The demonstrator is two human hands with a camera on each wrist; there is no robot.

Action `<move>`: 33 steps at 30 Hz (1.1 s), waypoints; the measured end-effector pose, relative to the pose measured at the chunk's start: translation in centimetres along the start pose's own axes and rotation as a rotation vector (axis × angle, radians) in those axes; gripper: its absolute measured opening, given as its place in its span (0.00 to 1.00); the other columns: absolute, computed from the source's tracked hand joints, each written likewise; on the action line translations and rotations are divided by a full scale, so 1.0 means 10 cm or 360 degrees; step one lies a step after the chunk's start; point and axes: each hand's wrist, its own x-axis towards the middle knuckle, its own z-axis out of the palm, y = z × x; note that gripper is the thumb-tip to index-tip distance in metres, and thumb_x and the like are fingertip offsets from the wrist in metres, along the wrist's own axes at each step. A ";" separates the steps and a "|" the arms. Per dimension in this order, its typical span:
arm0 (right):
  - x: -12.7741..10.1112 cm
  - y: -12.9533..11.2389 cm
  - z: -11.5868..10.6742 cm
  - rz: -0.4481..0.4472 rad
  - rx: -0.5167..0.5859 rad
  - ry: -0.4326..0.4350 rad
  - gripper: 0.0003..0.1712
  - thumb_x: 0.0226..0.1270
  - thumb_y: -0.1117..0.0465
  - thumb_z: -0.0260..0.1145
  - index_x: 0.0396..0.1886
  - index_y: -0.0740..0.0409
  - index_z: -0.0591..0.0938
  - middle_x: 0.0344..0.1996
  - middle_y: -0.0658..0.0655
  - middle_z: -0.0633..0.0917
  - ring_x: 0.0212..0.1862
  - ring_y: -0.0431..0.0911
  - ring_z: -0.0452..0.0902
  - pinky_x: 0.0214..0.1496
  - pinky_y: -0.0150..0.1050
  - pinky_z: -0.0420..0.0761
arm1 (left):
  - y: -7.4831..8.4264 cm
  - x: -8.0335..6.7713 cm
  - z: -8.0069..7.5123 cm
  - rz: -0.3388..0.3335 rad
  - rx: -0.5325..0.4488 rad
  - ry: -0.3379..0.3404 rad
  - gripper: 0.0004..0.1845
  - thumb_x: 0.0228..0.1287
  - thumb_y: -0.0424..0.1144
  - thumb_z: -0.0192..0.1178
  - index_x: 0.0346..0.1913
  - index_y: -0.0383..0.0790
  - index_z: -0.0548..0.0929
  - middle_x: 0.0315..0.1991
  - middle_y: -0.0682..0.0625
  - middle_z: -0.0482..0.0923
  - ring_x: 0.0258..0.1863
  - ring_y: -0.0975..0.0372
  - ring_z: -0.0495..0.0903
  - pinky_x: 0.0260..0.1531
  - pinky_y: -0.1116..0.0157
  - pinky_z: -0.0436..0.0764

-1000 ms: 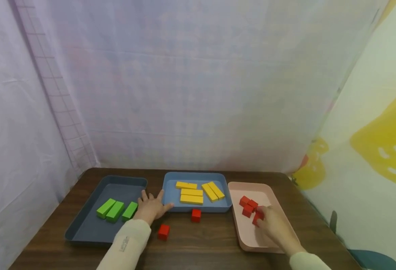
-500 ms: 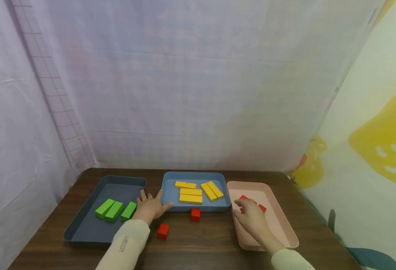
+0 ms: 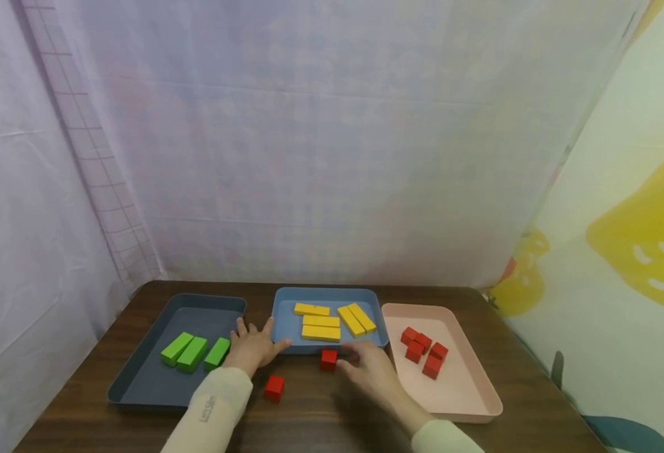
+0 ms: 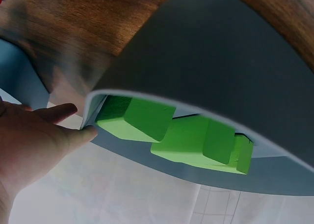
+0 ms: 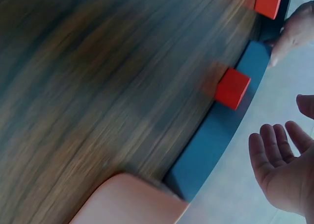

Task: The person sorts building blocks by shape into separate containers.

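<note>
My left hand (image 3: pixel 255 346) rests flat on the table between the dark grey tray (image 3: pixel 145 384) and the blue tray (image 3: pixel 282 321), fingers spread; in the left wrist view its fingers (image 4: pixel 59 113) touch the grey tray's rim (image 4: pixel 196 52) beside the green blocks (image 4: pixel 140 118). My right hand (image 3: pixel 365 368) hovers open just right of a red cube (image 3: pixel 328 359) that lies against the blue tray's front edge; the right wrist view shows that cube (image 5: pixel 232 88) ahead of my open fingers (image 5: pixel 274 150). A second red cube (image 3: pixel 274 387) lies nearer me.
The grey tray holds three green blocks (image 3: pixel 194 352). Several yellow bars (image 3: pixel 332 322) lie in the blue tray. The pink tray (image 3: pixel 467 402) at the right holds several red cubes (image 3: pixel 423 350). Fabric walls close off the back and sides of the brown table (image 3: pixel 332 421).
My right hand let go of a red cube in the pink tray and moved left out of it to the red cube on the table. The left hand stayed put.
</note>
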 end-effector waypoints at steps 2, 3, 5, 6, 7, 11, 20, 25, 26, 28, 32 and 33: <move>0.01 -0.03 0.04 -0.0031 0.0015 -0.0004 0.19 0.62 0.59 0.73 0.51 0.63 0.84 0.43 0.58 0.85 0.43 0.48 0.82 0.46 0.48 0.82 | 0.00 0.00 0.00 0.0000 -0.0001 0.0002 0.43 0.71 0.66 0.49 0.78 0.43 0.57 0.71 0.22 0.53 0.74 0.31 0.39 0.69 0.36 0.48; 0.01 -0.04 0.06 -0.0038 0.0019 -0.0006 0.19 0.62 0.59 0.72 0.51 0.63 0.85 0.43 0.57 0.85 0.43 0.48 0.82 0.47 0.48 0.82 | -0.01 0.00 0.00 -0.0001 -0.0003 0.0000 0.43 0.71 0.66 0.49 0.79 0.44 0.56 0.72 0.22 0.52 0.74 0.31 0.38 0.69 0.36 0.47; 0.02 -0.07 0.11 -0.0078 0.0019 0.0007 0.19 0.62 0.59 0.73 0.51 0.62 0.85 0.43 0.57 0.85 0.43 0.48 0.81 0.47 0.48 0.82 | -0.01 0.01 0.01 -0.0003 -0.0003 -0.0002 0.43 0.71 0.66 0.49 0.79 0.44 0.56 0.72 0.23 0.52 0.74 0.31 0.38 0.69 0.36 0.47; 0.02 -0.08 0.13 -0.0098 0.0014 0.0013 0.19 0.61 0.59 0.73 0.50 0.62 0.85 0.43 0.57 0.85 0.43 0.48 0.81 0.47 0.48 0.81 | -0.01 0.01 0.00 -0.0003 -0.0002 0.0000 0.43 0.71 0.66 0.49 0.79 0.44 0.56 0.72 0.23 0.52 0.74 0.31 0.38 0.69 0.37 0.47; 0.02 -0.09 0.15 -0.0124 0.0009 0.0022 0.19 0.61 0.59 0.73 0.50 0.62 0.85 0.43 0.57 0.85 0.43 0.49 0.81 0.47 0.48 0.81 | -0.01 0.01 0.00 -0.0003 -0.0003 0.0002 0.43 0.71 0.66 0.49 0.79 0.44 0.56 0.72 0.23 0.52 0.74 0.31 0.38 0.69 0.36 0.47; 0.03 -0.13 0.23 -0.0173 -0.0015 0.0035 0.19 0.60 0.59 0.73 0.50 0.62 0.86 0.41 0.56 0.85 0.42 0.48 0.80 0.46 0.47 0.80 | -0.01 0.00 0.00 -0.0006 0.0008 0.0006 0.42 0.71 0.66 0.49 0.78 0.43 0.57 0.72 0.23 0.52 0.74 0.31 0.38 0.69 0.36 0.47; 0.04 -0.18 0.32 -0.0157 0.0003 0.0006 0.18 0.59 0.59 0.73 0.49 0.61 0.86 0.40 0.55 0.84 0.40 0.46 0.80 0.44 0.46 0.80 | -0.01 0.00 0.00 0.0017 0.0007 0.0015 0.43 0.71 0.66 0.49 0.78 0.43 0.57 0.72 0.23 0.53 0.74 0.31 0.38 0.69 0.37 0.47; 0.05 -0.18 0.32 -0.0154 0.0001 -0.0002 0.19 0.60 0.59 0.73 0.50 0.61 0.85 0.39 0.55 0.84 0.41 0.46 0.80 0.45 0.46 0.80 | -0.01 0.01 0.01 0.0019 0.0004 0.0016 0.43 0.70 0.67 0.49 0.78 0.43 0.57 0.71 0.22 0.53 0.73 0.30 0.38 0.69 0.37 0.47; 0.05 -0.18 0.33 -0.0154 -0.0002 -0.0004 0.19 0.59 0.59 0.73 0.50 0.61 0.85 0.39 0.55 0.84 0.41 0.47 0.80 0.45 0.46 0.80 | -0.01 0.01 0.01 0.0018 0.0002 0.0016 0.44 0.70 0.67 0.49 0.78 0.43 0.57 0.71 0.22 0.53 0.73 0.30 0.38 0.69 0.36 0.47; 0.06 -0.19 0.33 -0.0151 -0.0008 -0.0011 0.19 0.59 0.58 0.73 0.50 0.61 0.85 0.39 0.54 0.84 0.41 0.46 0.80 0.46 0.46 0.80 | -0.01 0.01 0.01 0.0015 -0.0003 0.0014 0.44 0.70 0.67 0.49 0.78 0.42 0.57 0.71 0.22 0.53 0.73 0.30 0.38 0.69 0.36 0.47; 0.07 -0.20 0.33 -0.0148 -0.0024 -0.0027 0.20 0.60 0.57 0.73 0.51 0.60 0.85 0.39 0.54 0.84 0.41 0.47 0.79 0.45 0.46 0.79 | -0.01 0.01 0.01 0.0012 -0.0008 0.0015 0.44 0.70 0.66 0.49 0.78 0.42 0.58 0.71 0.22 0.53 0.73 0.30 0.39 0.69 0.36 0.47; 0.07 -0.21 0.32 -0.0148 -0.0024 -0.0029 0.20 0.60 0.57 0.73 0.51 0.60 0.85 0.39 0.54 0.84 0.41 0.47 0.79 0.45 0.46 0.79 | 0.00 0.00 0.00 0.0009 -0.0007 0.0013 0.44 0.70 0.66 0.50 0.78 0.42 0.58 0.71 0.22 0.53 0.73 0.30 0.39 0.69 0.36 0.47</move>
